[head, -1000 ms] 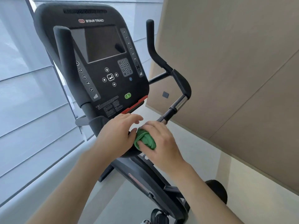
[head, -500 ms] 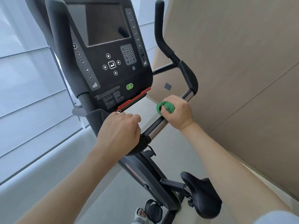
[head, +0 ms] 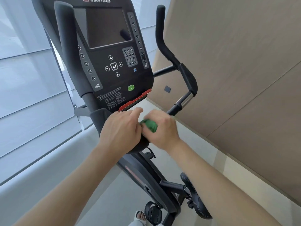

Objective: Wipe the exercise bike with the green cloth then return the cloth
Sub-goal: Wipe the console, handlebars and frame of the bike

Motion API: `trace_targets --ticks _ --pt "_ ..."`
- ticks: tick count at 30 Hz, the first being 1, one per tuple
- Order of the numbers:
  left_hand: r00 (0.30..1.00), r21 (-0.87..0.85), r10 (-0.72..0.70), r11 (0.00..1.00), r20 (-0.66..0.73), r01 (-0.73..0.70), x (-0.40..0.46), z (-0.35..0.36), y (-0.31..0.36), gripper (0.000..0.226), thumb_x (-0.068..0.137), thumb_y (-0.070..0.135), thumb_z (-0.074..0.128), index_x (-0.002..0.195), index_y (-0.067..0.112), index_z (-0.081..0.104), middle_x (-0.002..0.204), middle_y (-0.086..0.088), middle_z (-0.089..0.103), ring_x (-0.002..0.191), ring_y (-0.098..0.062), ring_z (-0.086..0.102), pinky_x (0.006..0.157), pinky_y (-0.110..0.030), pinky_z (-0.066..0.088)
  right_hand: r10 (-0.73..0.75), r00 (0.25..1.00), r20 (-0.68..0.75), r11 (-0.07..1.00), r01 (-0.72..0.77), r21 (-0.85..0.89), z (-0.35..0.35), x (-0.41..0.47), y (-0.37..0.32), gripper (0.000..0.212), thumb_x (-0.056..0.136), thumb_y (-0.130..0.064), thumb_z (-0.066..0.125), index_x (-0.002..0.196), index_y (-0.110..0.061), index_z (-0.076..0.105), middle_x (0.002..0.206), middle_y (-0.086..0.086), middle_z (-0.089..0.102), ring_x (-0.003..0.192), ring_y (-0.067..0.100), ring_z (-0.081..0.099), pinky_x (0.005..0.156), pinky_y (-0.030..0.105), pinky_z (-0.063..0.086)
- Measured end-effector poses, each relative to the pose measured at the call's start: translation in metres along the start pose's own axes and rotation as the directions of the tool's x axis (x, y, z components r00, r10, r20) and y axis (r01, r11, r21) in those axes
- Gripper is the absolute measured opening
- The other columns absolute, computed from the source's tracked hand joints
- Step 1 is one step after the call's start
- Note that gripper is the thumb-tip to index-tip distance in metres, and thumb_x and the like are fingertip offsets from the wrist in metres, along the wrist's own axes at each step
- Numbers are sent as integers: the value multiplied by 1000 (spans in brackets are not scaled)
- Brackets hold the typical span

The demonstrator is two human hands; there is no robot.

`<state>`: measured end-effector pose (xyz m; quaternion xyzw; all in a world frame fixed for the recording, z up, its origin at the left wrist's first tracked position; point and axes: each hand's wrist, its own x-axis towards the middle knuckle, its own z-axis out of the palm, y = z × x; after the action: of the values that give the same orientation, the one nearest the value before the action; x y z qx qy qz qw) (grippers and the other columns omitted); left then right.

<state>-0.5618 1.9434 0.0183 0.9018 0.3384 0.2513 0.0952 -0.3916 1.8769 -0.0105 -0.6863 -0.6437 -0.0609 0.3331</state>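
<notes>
The black exercise bike (head: 112, 66) fills the middle of the view, its console facing me. My right hand (head: 162, 129) grips the bunched green cloth (head: 149, 125) around the lower end of the right handlebar (head: 184, 101), close to the bike's centre. My left hand (head: 121, 129) grips the bar's black centre part just left of the cloth, touching my right hand. Most of the cloth is hidden inside my right fist.
A beige wall panel (head: 244, 70) rises close on the right. Window blinds (head: 29, 95) run along the left. The black saddle (head: 195, 194) and a pedal (head: 153, 212) lie below, with a sandalled foot (head: 140, 216) on the floor.
My right hand slid the cloth up the right handlebar to the chrome section, then back down to the centre beside my left hand. The left hand stayed gripping the centre.
</notes>
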Motion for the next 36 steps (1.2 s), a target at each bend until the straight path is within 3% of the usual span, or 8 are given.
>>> trace_targets --ticks 4,11,17,22,25,30,33,36 --pt "1000 6 7 1000 24 -7 0 -1 -2 40 83 13 44 113 15 71 82 3 74 72 -27 68 69 -37 51 33 998 -62 999 -31 35 12 -15 -22 13 92 -34 64 90 -21 68 88 -9 67 81 12 60 69 26 46" --pt "996 90 44 995 79 -51 2 3 -4 50 86 19 25 107 18 70 79 4 72 73 -25 66 78 -39 48 -160 987 -34 986 162 45 5 -1 19 13 89 -23 67 90 -11 72 85 1 69 78 20 63 71 38 53" --pt "985 225 -9 974 170 -30 5 8 -3 33 96 22 36 101 25 68 84 7 71 76 -18 66 86 -34 44 -41 997 -63 997 36 -74 -17 40 91 27 95 -31 58 89 -10 75 83 4 69 73 22 64 64 40 56" --pt "989 258 -5 966 149 -34 8 9 -1 34 99 26 37 71 20 55 61 4 57 55 -21 53 75 -37 42 -28 998 -52 990 21 -137 -15 52 108 31 95 -36 55 90 -13 75 84 3 70 74 23 65 64 40 56" --pt "992 265 7 963 129 -42 5 6 0 39 101 27 37 66 19 53 57 4 54 52 -20 51 73 -37 41 20 998 -60 989 -28 -143 -16 47 99 31 94 -38 56 92 -14 75 86 2 69 75 21 64 65 38 57" --pt "990 59 11 998 140 -20 4 2 -1 31 102 31 43 87 30 70 76 12 69 71 -11 64 87 -34 48 134 986 -94 984 -144 -105 -15 30 68 26 93 -35 59 91 -13 72 85 1 67 77 22 62 66 39 56" --pt "996 -324 -79 942 33 85 7 -4 5 17 94 28 55 86 32 70 82 19 69 81 -3 65 79 -35 56 81 991 -110 996 -84 -24 -7 9 42 20 92 -35 59 87 -18 69 83 -5 64 77 13 56 66 31 52" --pt "999 -386 -51 921 17 54 14 1 21 15 94 31 54 93 32 69 90 18 65 91 -5 61 77 -36 56 -26 993 -115 999 31 44 6 -4 31 18 97 -33 64 84 -20 64 80 -8 60 75 8 48 70 24 43"
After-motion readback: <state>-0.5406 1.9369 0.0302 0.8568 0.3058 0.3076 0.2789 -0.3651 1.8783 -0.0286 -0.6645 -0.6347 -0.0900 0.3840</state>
